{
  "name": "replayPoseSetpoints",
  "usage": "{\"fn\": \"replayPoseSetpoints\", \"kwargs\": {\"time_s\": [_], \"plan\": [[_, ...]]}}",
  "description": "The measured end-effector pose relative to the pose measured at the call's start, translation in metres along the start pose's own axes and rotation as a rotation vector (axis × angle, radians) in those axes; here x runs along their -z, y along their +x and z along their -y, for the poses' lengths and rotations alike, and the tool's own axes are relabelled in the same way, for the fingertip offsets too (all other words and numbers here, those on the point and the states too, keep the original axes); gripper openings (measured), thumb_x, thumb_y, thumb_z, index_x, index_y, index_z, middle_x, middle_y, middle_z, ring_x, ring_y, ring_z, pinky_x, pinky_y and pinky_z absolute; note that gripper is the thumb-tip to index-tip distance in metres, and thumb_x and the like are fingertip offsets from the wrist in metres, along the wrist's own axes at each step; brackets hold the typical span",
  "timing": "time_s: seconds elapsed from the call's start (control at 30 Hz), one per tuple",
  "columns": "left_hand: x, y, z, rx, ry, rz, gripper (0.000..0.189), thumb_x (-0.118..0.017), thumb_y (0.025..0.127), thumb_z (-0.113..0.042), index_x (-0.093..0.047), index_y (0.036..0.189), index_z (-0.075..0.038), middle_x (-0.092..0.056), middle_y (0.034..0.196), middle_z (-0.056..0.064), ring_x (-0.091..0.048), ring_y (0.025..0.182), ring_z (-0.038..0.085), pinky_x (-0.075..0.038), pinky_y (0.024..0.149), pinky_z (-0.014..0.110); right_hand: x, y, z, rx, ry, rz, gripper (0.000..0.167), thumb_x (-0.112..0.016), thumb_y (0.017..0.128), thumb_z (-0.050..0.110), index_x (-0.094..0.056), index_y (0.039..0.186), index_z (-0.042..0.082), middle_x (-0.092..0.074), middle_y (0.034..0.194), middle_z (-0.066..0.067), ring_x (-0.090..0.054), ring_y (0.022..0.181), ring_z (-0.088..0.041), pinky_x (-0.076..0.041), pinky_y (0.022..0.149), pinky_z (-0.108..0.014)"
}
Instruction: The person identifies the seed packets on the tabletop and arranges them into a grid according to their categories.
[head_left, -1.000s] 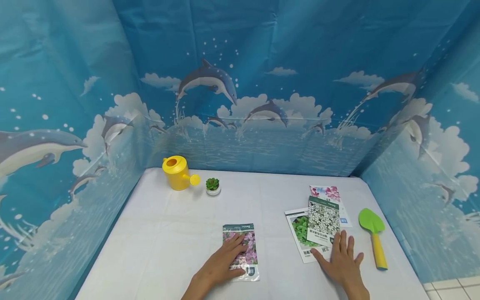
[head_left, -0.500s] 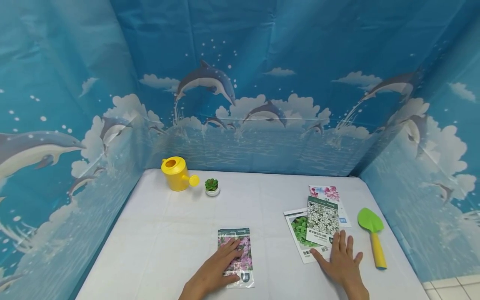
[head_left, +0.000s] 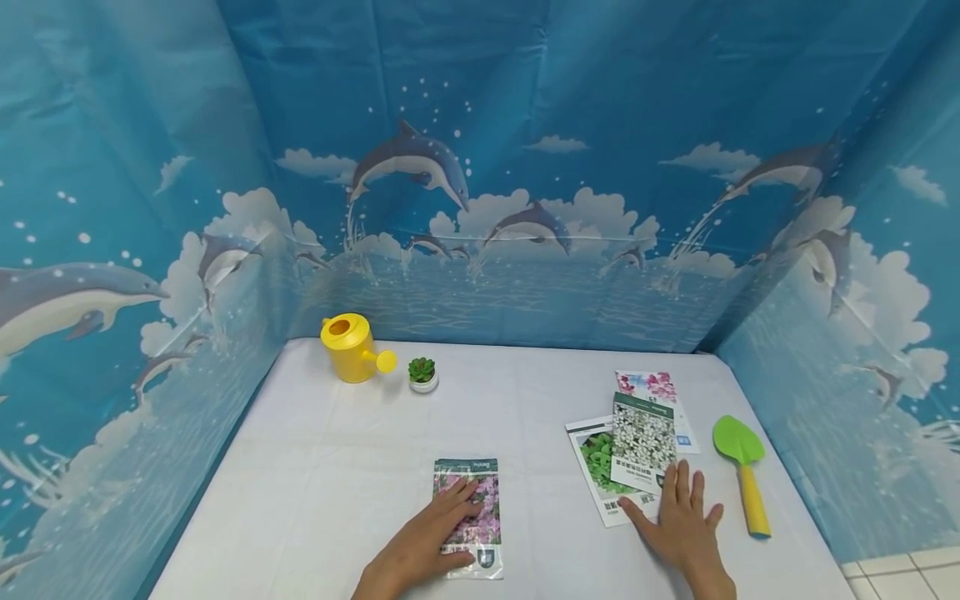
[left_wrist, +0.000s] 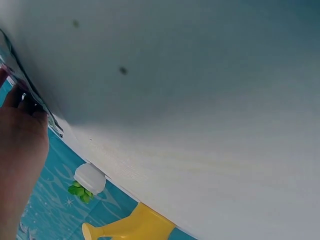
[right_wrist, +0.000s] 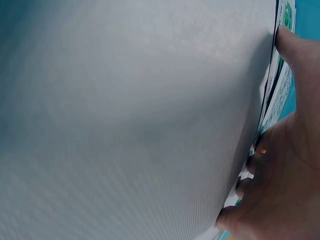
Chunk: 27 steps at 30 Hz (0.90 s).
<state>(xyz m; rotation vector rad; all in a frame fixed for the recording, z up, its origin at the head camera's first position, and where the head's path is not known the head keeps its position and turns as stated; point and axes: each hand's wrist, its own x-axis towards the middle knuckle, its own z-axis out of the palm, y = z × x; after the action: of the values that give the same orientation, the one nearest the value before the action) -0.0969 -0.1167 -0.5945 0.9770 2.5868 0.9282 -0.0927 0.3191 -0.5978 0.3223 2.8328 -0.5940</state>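
My left hand point(head_left: 431, 537) rests with straight fingers on a seed packet with pink flowers point(head_left: 487, 512), near the front middle of the table; a second packet edge peeks out beneath it at the top. To the right, my right hand point(head_left: 681, 525) lies spread at the lower edge of a small pile. Its thumb touches a green-leaf seed packet point(head_left: 598, 460), and its fingertips reach the corner of a white-flower seed packet point(head_left: 643, 437) lying on top. Behind these, partly covered, is a packet with pink blossoms point(head_left: 660, 385). In the right wrist view, the thumb point(right_wrist: 290, 47) presses at the packets' edge.
A toy trowel point(head_left: 742, 471) with a green blade and yellow handle lies right of the right hand. At the back left stand a yellow watering can point(head_left: 348, 350) and a small potted succulent point(head_left: 422, 377). Dolphin-print curtains point(head_left: 480, 283) enclose the white table point(head_left: 315, 492).
My left hand has slid the pink-flower packet slightly left and toward the front edge. The right hand stays in place on its packets.
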Motion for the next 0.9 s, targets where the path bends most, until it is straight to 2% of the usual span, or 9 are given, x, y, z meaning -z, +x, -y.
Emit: {"fn": "replayPoseSetpoints", "kwargs": {"time_s": [0.4,0.67,0.9], "plan": [[-0.003,0.001,0.001,-0.049,0.016,-0.02,0.065,-0.079,0.097,-0.037,-0.056,0.155,-0.016,-0.036,0.174,0.009,-0.031,0.161,0.035,-0.032,0.128,0.055,0.003,-0.001,-0.004,-0.008,-0.006,0.011,0.128,-0.054,0.099,0.077,0.002,0.16,-0.021,0.019,0.167,-0.041,0.023,0.154,-0.061,0.019,0.112,-0.085],[-0.001,0.0,0.003,-0.012,0.019,0.0,0.065,-0.079,0.097,-0.036,-0.056,0.156,-0.018,-0.033,0.176,0.006,-0.028,0.163,0.032,-0.03,0.129,0.054,0.008,-0.001,0.004,-0.021,0.027,0.021,0.116,-0.045,0.106,0.071,0.0,0.16,-0.022,0.013,0.168,-0.042,0.019,0.155,-0.062,0.018,0.115,-0.083],[-0.002,0.001,0.003,-0.03,0.019,-0.009,0.066,-0.08,0.097,-0.035,-0.056,0.155,-0.016,-0.034,0.175,0.008,-0.029,0.162,0.034,-0.03,0.128,0.054,0.01,0.004,0.001,0.016,0.006,-0.028,0.114,-0.049,0.106,0.07,-0.006,0.162,-0.019,0.012,0.168,-0.043,0.018,0.155,-0.062,0.013,0.114,-0.087]]}}
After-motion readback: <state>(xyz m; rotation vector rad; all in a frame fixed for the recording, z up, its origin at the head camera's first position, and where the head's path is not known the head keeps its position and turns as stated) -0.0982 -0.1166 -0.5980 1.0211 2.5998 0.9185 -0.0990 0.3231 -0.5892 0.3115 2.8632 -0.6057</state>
